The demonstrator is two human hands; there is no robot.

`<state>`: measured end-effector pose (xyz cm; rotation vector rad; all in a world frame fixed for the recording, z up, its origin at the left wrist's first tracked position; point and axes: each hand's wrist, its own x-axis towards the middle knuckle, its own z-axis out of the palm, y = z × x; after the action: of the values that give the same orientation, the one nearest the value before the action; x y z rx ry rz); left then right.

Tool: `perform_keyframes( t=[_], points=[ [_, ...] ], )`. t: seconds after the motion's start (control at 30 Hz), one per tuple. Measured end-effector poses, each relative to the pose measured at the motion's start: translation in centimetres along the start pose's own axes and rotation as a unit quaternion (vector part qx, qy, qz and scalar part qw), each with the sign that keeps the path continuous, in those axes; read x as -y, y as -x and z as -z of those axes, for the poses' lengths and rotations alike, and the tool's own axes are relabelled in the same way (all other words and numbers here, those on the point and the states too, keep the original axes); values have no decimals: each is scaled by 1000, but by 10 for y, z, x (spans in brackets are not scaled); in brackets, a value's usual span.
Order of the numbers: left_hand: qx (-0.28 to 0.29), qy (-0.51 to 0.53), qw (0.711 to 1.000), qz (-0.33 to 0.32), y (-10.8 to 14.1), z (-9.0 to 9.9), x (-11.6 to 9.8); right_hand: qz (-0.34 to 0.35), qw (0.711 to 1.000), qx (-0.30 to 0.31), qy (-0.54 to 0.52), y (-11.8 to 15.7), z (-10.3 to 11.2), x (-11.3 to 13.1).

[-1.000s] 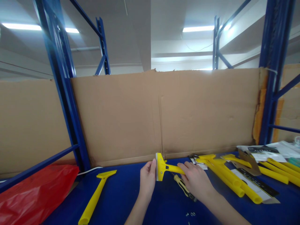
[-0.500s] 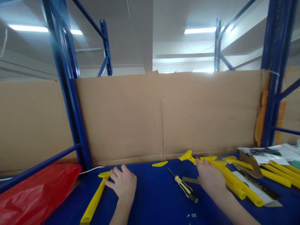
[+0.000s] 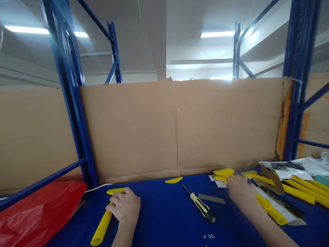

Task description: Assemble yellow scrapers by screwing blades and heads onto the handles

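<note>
My left hand is closed round the upper part of a yellow scraper, whose tubular handle points toward the front left. On the right, my right hand has its fingers bent over yellow scrapers near the back of the blue surface; its fingertips are partly hidden, so its hold is unclear. Between my hands lie a screwdriver with a cream and black handle, a flat metal blade and a small yellow piece.
Red plastic covers the left side. Several yellow handles and a printed card lie at the right. A cardboard wall stands behind the blue surface, between blue rack posts.
My left hand has moved left and closed on the scraper. My right hand has shifted right, and the yellow scraper head beside it has moved right too, uncovering the metal blade.
</note>
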<state>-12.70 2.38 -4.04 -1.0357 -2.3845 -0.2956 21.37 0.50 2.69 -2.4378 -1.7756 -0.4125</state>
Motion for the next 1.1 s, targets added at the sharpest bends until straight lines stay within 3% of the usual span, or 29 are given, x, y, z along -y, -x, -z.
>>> perform_keyframes(
  t=[0.23, 0.37, 0.47, 0.63, 0.77, 0.83, 0.93, 1.0, 1.1],
  points=[
    [56, 39, 996, -58, 0, 22, 2, 77, 993, -91, -9, 5, -5, 9],
    [104, 78, 990, -55, 3, 29, -4, 193, 977, -29, -88, 6, -12, 19],
    [125, 103, 983, -82, 5, 33, -9, 237, 959, 26, -153, 6, -22, 23],
    [155, 147, 967, -136, 6, 45, -18, 239, 947, 73, -203, 4, -33, 19],
    [131, 242, 949, -152, 7, 54, -28, 224, 938, 113, -238, 0, -36, 12],
    [112, 339, 923, -147, 8, 55, -32, 217, 934, 127, -255, -1, -37, 9],
    [111, 485, 859, -123, 11, 55, -38, 202, 932, 129, -273, -3, -37, 8],
    [146, 564, 809, -78, 13, 54, -42, 190, 934, 114, -282, -5, -36, 9],
    [213, 672, 709, -7, 16, 53, -49, 177, 935, 77, -297, -6, -30, 12]
  ],
)
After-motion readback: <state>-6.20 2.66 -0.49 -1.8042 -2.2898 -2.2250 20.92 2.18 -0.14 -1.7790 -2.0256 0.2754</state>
